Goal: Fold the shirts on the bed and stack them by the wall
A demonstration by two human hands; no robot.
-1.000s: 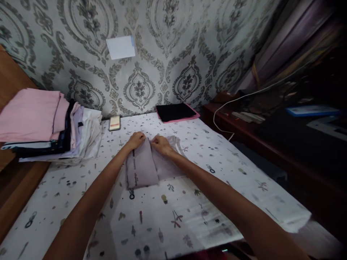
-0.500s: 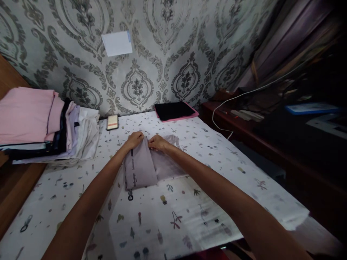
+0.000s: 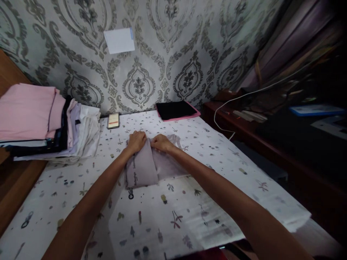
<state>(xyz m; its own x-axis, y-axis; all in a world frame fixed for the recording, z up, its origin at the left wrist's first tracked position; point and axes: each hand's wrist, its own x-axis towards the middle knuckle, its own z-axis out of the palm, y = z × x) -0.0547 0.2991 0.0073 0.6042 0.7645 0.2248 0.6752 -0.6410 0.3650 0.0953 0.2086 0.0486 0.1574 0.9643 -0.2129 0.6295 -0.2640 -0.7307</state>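
In the head view, both forearms reach in over the near edge of a printed white sheet [image 3: 151, 231], the left slanting up and to the right, the right slanting up and to the left, so that the hands come close together with a narrow gap between them. A folded mauve garment [image 3: 142, 166] lies around the middle of the sheet, well in from its edges, with dark lettering along its left part and a thinner layer spread out to the right.

The left hand [image 3: 137, 141] rests at the garment's far left end, knuckles up and fingers bent toward the fold; its fingertips are hidden, so I cannot tell whether they pinch the fabric. The right hand [image 3: 161, 143] is curled, back upward, thumb and fingers closed on the garment beside the raised fold, its wrist over the thinner layer.

A stack of folded clothes [image 3: 29, 112], pink on top, sits at the sheet's left edge. Near the far edge lies a folded black cloth [image 3: 175, 109] upon a pink one.
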